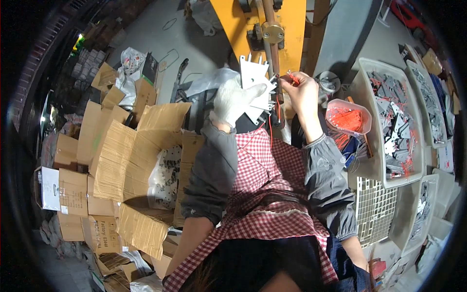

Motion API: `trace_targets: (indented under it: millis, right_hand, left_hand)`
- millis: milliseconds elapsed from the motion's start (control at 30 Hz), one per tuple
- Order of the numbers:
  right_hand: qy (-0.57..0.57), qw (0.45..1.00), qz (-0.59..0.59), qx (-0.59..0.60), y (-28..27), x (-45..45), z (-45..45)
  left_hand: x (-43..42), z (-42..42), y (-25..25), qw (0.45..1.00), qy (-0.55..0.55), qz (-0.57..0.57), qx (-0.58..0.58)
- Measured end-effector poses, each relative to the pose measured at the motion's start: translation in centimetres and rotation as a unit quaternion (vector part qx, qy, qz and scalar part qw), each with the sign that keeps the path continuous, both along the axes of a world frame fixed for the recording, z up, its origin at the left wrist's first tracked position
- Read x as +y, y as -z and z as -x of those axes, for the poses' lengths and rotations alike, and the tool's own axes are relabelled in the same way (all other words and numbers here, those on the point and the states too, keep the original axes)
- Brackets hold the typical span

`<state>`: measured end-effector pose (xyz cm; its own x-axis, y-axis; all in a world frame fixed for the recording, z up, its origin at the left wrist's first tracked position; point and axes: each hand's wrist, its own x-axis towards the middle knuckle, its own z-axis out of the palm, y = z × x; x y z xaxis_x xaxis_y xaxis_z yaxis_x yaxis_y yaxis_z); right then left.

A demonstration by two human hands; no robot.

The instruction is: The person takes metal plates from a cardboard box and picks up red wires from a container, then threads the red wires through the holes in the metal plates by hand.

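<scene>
My left hand (230, 102), in a white glove, is closed on a white flat plate piece (254, 73) with several prongs and small holes; its lower part reaches down over my lap. Bare and pinched, my right hand (302, 92) holds a bit of red cord (293, 79) just right of the plate. More red cord hangs below the plate over the checked apron (258, 165). Beside both hands is a metal rod (279, 92) of the yellow machine (287, 48). The fingertips of my left hand are partly hidden by the glove and plate.
A plastic tub of red cords (365, 114) stands to the right, before a large bin (362, 82) of grey and white parts. Further right is another long bin (440, 141). On the left, an open cardboard box (114, 168) holds a bag of parts (165, 177); more boxes surround it.
</scene>
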<state>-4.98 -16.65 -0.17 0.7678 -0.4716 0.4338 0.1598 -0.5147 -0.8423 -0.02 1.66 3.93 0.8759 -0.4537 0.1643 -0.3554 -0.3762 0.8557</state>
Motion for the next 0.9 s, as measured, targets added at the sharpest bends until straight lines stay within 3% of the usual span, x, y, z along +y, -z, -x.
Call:
trace_targets:
  millis: [167,233,300,333,367,433,467,567,600,633,667,733,767,800,867,900]
  right_hand:
    - [-0.006,0.999,0.043,0.000,-0.6,-0.1,0.3]
    - [-0.010,1.000,-0.014,0.020,-0.8,0.1,0.4]
    - [-0.012,1.000,-0.008,0.027,-1.2,0.2,0.4]
    - [-0.013,0.999,-0.004,0.035,-1.3,0.1,0.6]
    - [-0.013,0.999,-0.003,0.038,-1.0,-0.1,0.6]
    - [0.004,0.996,0.081,0.026,0.1,-0.8,0.0]
    - [-0.016,0.999,0.045,0.016,0.4,-1.3,0.0]
    - [0.076,0.994,0.065,0.045,1.8,-6.4,1.6]
    - [0.099,0.993,0.053,0.044,3.0,-8.1,1.6]
    - [0.132,0.984,0.081,0.089,0.3,-7.5,3.2]
    - [0.133,0.984,0.081,0.088,0.4,-7.1,3.2]
    - [0.109,0.984,0.132,-0.043,0.7,-6.4,3.0]
    - [0.093,0.981,0.155,-0.070,-0.5,-4.8,2.9]
    - [0.033,0.998,0.059,-0.014,-1.7,-3.3,3.2]
    - [0.025,0.996,0.083,-0.002,-1.2,-1.8,2.2]
    - [0.015,0.999,0.037,0.011,-1.0,-1.0,1.6]
  left_hand:
    - [0.2,-1.3,1.2,0.996,0.047,0.064,0.037]
    - [0.3,-1.2,0.8,0.992,0.079,0.083,0.053]
    - [0.2,-1.3,0.9,0.961,0.090,0.193,0.178]
    - [0.3,-1.4,0.9,0.960,0.090,0.194,0.180]
    - [0.7,-1.7,0.8,0.934,0.109,0.225,0.254]
    - [1.2,-1.9,0.8,0.902,0.127,0.251,0.328]
    - [1.2,-1.7,0.8,0.902,0.127,0.252,0.327]
    - [0.6,-1.2,0.9,0.904,0.102,0.288,0.298]
    - [0.5,-1.0,1.0,0.933,0.096,0.245,0.245]
    - [0.5,-0.8,1.1,0.956,0.090,0.201,0.192]
    - [0.4,-0.8,1.9,0.956,0.091,0.201,0.192]
    - [0.0,-1.0,3.6,0.995,-0.009,0.083,-0.055]
    - [-0.1,-0.4,3.4,0.995,-0.043,0.086,-0.023]
    - [-0.3,0.2,3.3,0.995,-0.043,0.086,-0.023]
    - [-0.6,1.1,2.8,0.992,-0.072,0.102,0.015]
    - [-0.6,1.1,3.2,0.992,-0.073,0.102,0.014]
